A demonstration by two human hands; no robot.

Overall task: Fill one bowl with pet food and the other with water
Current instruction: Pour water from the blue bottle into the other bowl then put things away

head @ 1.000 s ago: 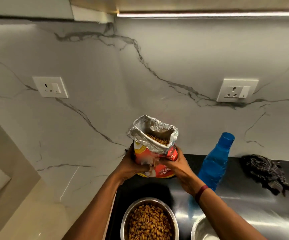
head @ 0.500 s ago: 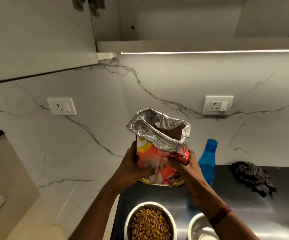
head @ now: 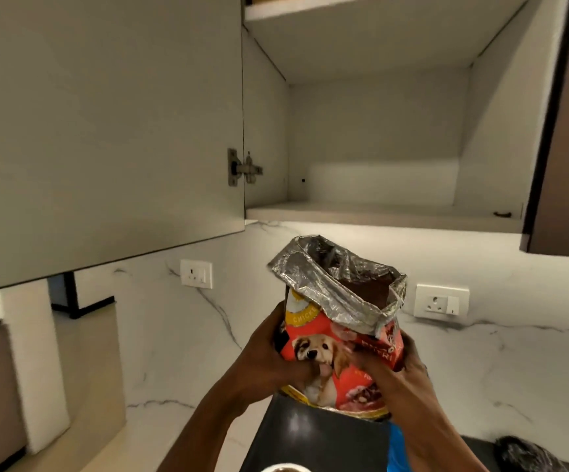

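Both hands gripping the pet food bag.
Left hand (head: 269,362) and right hand (head: 400,373) are clutching the red, foil-lined, open-topped bag (head: 339,335) upright below the open white wall cabinet (head: 371,212).

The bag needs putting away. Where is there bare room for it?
The open cabinet's lower shelf shows bare from the hinge side to a small dark item near its right front. Below the bag, bowl, blue bottle and dark cloth crowd the counter.
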